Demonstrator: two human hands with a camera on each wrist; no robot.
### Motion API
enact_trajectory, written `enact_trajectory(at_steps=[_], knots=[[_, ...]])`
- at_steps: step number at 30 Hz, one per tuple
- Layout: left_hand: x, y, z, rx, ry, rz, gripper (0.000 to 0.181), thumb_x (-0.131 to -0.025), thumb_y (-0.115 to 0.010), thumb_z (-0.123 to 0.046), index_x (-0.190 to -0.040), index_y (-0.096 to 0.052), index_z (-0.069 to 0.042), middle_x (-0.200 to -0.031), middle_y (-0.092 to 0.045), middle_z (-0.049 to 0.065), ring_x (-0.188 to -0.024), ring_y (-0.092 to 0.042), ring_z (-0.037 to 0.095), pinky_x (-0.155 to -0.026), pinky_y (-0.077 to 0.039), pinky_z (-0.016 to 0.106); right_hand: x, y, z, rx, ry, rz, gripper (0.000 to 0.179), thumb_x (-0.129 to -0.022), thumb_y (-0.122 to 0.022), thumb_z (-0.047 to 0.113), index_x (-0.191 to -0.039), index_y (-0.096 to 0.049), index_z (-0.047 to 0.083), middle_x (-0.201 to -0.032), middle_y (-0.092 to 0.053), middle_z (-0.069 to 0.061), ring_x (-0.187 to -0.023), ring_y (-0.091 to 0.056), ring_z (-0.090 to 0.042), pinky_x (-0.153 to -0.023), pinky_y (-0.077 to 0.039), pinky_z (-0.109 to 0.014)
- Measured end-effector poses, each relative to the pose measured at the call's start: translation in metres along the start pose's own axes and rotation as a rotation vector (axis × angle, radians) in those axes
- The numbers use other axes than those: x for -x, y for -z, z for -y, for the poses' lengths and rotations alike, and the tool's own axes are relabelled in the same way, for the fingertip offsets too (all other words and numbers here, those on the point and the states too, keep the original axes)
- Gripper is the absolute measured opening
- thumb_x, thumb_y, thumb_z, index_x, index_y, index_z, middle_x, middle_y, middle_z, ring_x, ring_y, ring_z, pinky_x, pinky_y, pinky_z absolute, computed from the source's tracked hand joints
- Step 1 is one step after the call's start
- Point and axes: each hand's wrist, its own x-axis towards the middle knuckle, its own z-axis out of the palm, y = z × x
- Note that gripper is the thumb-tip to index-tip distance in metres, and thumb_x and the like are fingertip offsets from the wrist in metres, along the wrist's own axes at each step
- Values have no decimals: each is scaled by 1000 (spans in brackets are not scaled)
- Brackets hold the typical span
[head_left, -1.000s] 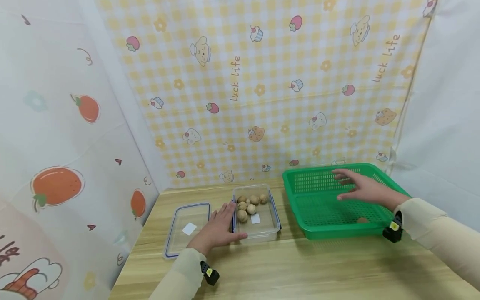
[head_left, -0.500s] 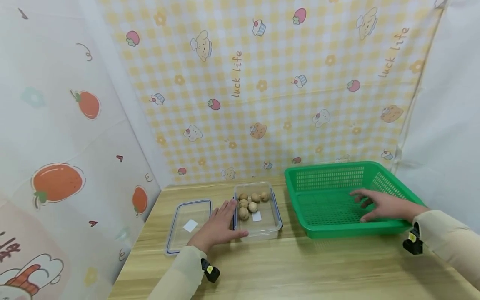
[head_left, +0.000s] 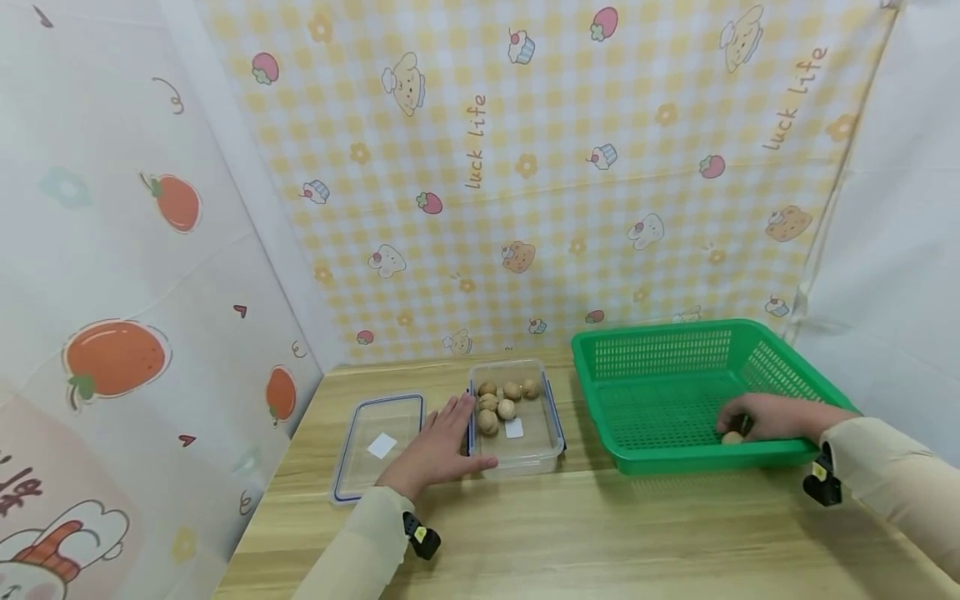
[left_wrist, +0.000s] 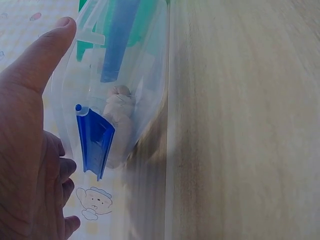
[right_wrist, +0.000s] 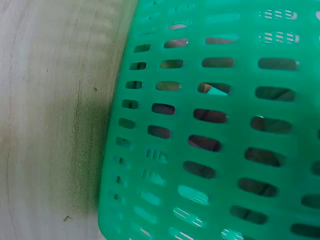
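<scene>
The walnut [head_left: 732, 438] sits right at the right hand [head_left: 772, 417]'s bent fingers, can't tell if gripped; left hand [head_left: 437, 446]'s spread wide. Head cam catches that, right-wrist cam mostly just green basket [right_wrist: 220, 76].

Tan walnut [head_left: 732, 438] in basket [head_left: 651, 410], walnuts [head_left: 488, 403] in box [head_left: 529, 454]

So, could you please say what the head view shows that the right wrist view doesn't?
Only the head view: the left hand, the clear rectangular plastic container of brown walnuts, and the clear blue-edged lid. Only the right wrist view: the slotted outer wall of the rectangular green plastic basket, close up. Both: the basket and the pale wooden table.
</scene>
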Motion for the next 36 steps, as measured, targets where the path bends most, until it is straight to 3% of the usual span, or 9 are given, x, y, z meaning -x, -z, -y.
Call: enact_trajectory(at_steps=[4,12,20,36], knots=[[1,1,-2,6,-7,-6,116,-84,-55,-80,-163,-11,-7,-169,-10,9,-156,-6,28,-123,-10,57,1,2,5,18,17,-25,17,-92,-75,18,-106,-75,8,-100,-70,5,-85,-65,-7,-68,-55,-28],[4,3,-4,14,8,2,114,-85,-57,-78,-163,-11,-7,-169,-10,10,-156,-5,28,-123,-8,56,-16,18,29,-14,-59,-94,43,-91,-76,29,-121,-69,-1,-109,-70,-2,-91,-66,-11,-72,-56,-28],[5,2,-4,3,-6,1,115,-84,-52,-82,-163,-12,-7,-169,-11,10,-156,-7,28,-123,-8,57,-41,35,59,-51,-58,-168,40,-94,-73,29,-124,-69,1,-115,-70,-7,-100,-68,-22,-81,-59,-40],[6,2,-6,16,7,10,113,-86,-54,-79,-163,-11,-9,-170,-9,8,-156,-6,27,-123,-8,57,-76,42,104,-119,-5,-185,37,-96,-71,26,-125,-68,3,-112,-70,-6,-101,-67,-21,-84,-57,-43]])
